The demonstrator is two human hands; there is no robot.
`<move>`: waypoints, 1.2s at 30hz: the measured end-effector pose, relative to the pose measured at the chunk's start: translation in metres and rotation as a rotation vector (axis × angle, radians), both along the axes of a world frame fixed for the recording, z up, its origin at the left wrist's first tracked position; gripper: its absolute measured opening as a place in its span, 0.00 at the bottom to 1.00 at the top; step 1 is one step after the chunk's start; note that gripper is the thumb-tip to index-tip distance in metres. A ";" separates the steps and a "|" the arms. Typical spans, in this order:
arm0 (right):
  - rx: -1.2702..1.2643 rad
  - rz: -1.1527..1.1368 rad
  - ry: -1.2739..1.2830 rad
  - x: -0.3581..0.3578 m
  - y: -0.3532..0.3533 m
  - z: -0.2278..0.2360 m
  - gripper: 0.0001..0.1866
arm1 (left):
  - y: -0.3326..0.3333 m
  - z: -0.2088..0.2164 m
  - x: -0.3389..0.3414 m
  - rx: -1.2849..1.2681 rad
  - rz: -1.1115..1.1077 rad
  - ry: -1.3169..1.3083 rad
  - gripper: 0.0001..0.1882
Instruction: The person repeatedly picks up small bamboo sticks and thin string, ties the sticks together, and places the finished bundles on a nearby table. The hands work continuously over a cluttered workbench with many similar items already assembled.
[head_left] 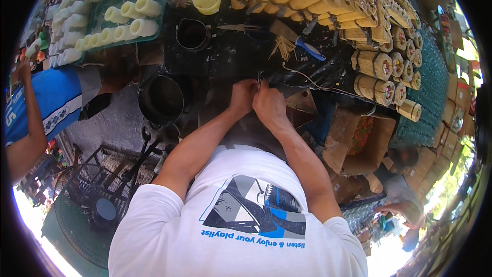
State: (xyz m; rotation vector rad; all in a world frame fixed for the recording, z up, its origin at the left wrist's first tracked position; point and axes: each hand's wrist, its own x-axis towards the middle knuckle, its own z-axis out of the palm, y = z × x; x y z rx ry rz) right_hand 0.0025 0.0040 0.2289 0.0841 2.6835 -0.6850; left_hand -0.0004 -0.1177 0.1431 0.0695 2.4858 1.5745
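Where the left hand (244, 96) and right hand (269, 104) meet near mid-frame, exact grip unclear, a loose pinch could drop the tiny object (260, 75).

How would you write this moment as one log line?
left hand: close beside right | right hand: at black table | grip contents: too small to tell | nearby: wooden sticks, blue-handled tool

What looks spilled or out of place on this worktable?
The black worktable looks spattered with pale marks, and thin sticks lie crisscrossed in a loose, untidy heap beside a blue-handled tool.
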 end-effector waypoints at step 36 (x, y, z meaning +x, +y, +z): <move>-0.042 -0.046 -0.073 -0.004 0.010 0.007 0.17 | 0.004 0.003 -0.004 -0.015 -0.029 0.225 0.03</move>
